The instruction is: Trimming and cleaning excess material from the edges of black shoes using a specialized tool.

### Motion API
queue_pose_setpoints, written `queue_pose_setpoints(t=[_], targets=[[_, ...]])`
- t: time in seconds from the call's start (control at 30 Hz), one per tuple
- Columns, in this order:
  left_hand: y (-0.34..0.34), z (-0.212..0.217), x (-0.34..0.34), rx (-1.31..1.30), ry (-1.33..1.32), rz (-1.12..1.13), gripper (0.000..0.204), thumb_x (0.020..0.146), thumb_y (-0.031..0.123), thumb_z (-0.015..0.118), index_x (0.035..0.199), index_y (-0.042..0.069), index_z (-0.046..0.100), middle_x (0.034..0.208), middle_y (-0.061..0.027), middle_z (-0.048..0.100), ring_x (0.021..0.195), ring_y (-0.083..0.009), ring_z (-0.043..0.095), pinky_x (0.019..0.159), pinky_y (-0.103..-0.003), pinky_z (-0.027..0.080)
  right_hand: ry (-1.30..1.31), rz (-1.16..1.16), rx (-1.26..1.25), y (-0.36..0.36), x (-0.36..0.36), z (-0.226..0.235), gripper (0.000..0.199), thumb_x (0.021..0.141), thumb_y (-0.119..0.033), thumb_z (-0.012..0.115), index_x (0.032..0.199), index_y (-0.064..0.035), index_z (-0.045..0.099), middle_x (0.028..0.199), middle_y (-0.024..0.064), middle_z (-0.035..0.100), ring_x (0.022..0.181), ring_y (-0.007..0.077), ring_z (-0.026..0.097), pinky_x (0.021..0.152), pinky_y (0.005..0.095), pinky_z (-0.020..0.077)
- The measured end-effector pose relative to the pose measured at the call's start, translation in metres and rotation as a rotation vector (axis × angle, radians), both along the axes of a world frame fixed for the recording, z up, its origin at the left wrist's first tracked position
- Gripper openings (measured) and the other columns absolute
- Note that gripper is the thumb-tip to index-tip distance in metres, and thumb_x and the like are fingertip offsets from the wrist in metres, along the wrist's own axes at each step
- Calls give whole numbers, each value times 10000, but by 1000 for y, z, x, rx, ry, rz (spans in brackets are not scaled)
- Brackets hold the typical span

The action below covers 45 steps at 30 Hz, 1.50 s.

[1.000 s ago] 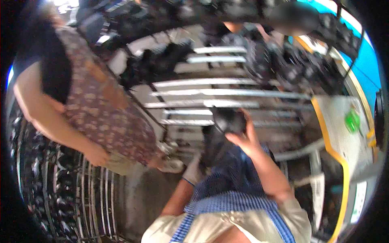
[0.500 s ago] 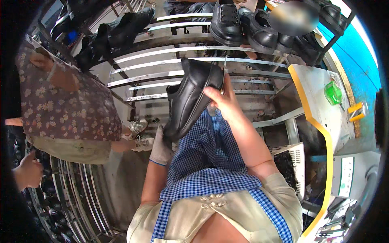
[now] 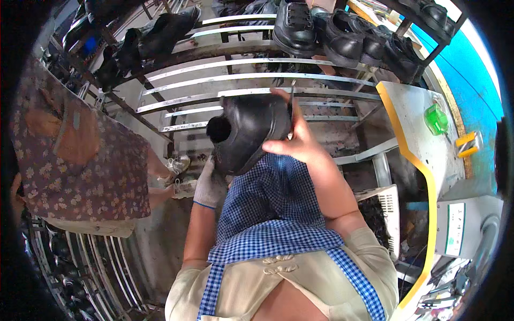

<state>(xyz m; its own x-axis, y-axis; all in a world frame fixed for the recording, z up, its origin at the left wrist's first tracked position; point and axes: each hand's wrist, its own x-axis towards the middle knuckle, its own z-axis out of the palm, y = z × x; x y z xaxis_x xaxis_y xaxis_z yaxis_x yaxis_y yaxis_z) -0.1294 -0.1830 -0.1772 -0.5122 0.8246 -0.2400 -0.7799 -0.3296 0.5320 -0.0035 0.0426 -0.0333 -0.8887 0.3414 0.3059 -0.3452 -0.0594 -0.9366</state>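
A black leather shoe (image 3: 249, 125) is held in front of my apron, its dark opening turned to the left. My left hand (image 3: 208, 187), in a pale knitted glove, is closed on the shoe's near end; its fingertips are partly hidden beneath it. My bare right hand (image 3: 293, 136) grips the right side by the sole, thumb on the near part. A thin metal tool (image 3: 293, 101) sticks up between that hand and the sole; its kind cannot be made out.
Ahead stands a metal bar rack (image 3: 214, 80) with several black shoes (image 3: 294, 29) on its upper level. On the right are a yellow-edged table (image 3: 423, 144), a green plastic container (image 3: 436, 119) and a white basket (image 3: 393, 219). A person in a flowered garment (image 3: 85, 171) stands close on the left.
The shoe has been turned in my hands, so its opening shows more and its long side less. The person on the left has shifted; their hand at the left edge is gone from sight.
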Motion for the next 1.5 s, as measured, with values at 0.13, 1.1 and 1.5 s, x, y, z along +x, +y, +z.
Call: queue_pose_setpoints(t=[0.13, 1.1, 1.5], targets=[[2, -5, -4, 72, -105, -13, 527, 961, 357, 545, 1394, 77, 437, 1405, -92, 493, 1291, -267, 465, 1086, -435, 369, 78, 66, 224, -2, 5, 0, 1050, 621, -79, 864, 1479, -97, 258, 1401, 111, 415, 1312, 232, 406, 1075, 375, 347], [2, 132, 22, -19, 482, 207, 582, 898, 405, 624, 1278, -25, 534, 1106, -105, 650, 951, -153, 637, 837, -279, 504, 55, -57, 733, -27, -5, -2, 857, 600, -220, 859, 1329, -74, 432, 1290, 153, 482, 1167, 349, 553, 940, 407, 509], [17, 114, 40, -196, 1706, 138, 408, 761, 240, 790, 1108, 64, 668, 1100, -76, 673, 1082, -198, 619, 955, -352, 470, -131, 266, 49, -2, 29, -35, 895, 738, -172, 829, 1456, -1, 323, 1446, 112, 429, 1235, 197, 489, 1011, 337, 410]])
